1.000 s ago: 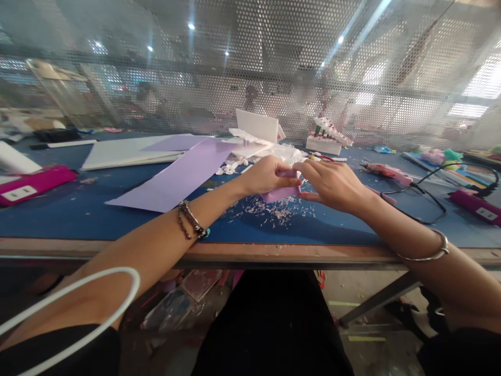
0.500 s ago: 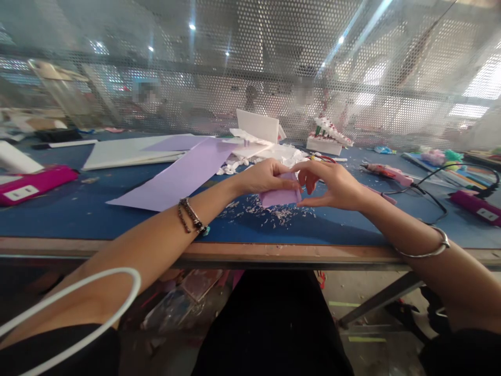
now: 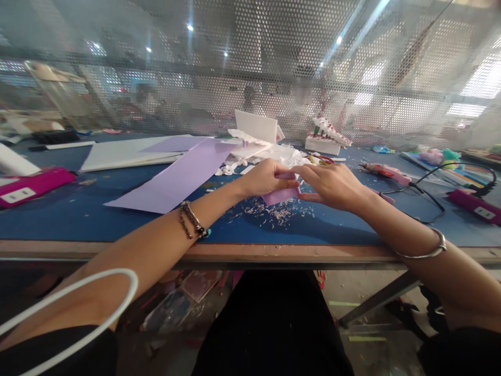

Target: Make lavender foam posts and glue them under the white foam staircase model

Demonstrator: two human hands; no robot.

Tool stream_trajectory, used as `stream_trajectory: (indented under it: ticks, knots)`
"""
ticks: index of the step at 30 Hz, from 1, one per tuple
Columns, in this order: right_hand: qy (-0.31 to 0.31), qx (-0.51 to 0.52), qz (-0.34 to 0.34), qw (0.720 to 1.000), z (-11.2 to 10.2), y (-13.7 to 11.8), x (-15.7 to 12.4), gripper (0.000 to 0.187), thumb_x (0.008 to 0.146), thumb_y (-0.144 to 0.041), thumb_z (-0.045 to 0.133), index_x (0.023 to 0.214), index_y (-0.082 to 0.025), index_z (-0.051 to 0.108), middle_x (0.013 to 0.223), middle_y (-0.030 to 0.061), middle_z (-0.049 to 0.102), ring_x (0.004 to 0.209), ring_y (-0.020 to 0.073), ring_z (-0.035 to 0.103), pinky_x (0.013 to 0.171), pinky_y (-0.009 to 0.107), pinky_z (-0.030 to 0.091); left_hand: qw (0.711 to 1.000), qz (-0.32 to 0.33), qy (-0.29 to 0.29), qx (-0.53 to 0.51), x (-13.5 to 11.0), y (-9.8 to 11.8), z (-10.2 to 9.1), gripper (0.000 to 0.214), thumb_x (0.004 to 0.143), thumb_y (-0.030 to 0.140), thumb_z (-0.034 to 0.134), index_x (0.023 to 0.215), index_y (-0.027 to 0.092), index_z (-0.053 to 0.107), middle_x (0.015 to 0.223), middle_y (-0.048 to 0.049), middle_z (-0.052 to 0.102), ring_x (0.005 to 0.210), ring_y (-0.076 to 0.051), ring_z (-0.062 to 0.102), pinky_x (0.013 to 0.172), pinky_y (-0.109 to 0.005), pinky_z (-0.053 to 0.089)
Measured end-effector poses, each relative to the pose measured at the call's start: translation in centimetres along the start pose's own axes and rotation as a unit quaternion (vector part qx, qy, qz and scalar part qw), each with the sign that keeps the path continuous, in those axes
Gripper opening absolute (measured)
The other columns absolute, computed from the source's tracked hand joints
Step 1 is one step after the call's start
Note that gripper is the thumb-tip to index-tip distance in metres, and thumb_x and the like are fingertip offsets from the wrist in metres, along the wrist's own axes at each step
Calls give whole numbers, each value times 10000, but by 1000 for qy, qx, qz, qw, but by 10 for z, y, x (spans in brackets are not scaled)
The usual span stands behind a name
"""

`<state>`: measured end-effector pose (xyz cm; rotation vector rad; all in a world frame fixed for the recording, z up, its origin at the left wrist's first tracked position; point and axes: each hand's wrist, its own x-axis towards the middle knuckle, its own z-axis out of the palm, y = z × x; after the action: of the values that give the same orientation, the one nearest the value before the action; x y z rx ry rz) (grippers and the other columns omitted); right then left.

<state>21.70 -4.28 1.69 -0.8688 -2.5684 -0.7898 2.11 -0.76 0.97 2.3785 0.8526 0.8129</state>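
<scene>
In the head view, a small flat-sided lilac piece [image 3: 281,196] is held over the blue tabletop [image 3: 78,222], pinched in the grip of the left hand [image 3: 266,178] and clasped at its right end in that of the right hand [image 3: 331,184]. Small pale shavings [image 3: 281,215] are scattered beneath; a long flat lilac sheet [image 3: 176,177] is laid to the left.

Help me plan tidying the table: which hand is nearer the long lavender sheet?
Left. The left hand is just right of the long lavender sheet, holding a small lavender piece; the right hand is farther right, at that piece's right edge.
</scene>
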Motion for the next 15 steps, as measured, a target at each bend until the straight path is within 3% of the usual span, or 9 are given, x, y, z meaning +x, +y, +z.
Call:
stream_trajectory:
  ticks: [4,7,10,15]
  knots:
    - [19,250,-25,968,3,10,0,510,762,-410,614,1178,-157,460,869,12,591,634,64,544,597,211,406,997,-22,-41,-57,-3,1,-5,308,712,414,632,767,114,678,595,1,578,499,-55,438,480,-189,329]
    - [25,353,-33,935,1,10,1,545,725,-412,651,1173,-163,468,855,-1,573,618,48,550,616,201,437,992,-21,-65,-102,-5,3,-7,305,708,411,637,782,119,684,590,2,581,489,-50,438,461,-177,322]
    - [26,366,-37,929,0,8,1,534,720,-397,659,1164,-160,480,823,-6,574,613,51,549,614,204,439,990,-9,-79,-114,-5,2,-8,289,699,399,643,787,127,687,599,1,587,505,-57,453,468,-177,336]
    - [38,213,-36,976,3,8,0,470,771,-392,606,1157,-148,492,807,14,601,641,80,528,613,228,402,996,-16,-54,-69,-2,-1,-5,299,706,402,633,812,127,684,631,1,603,524,-62,462,502,-192,352]
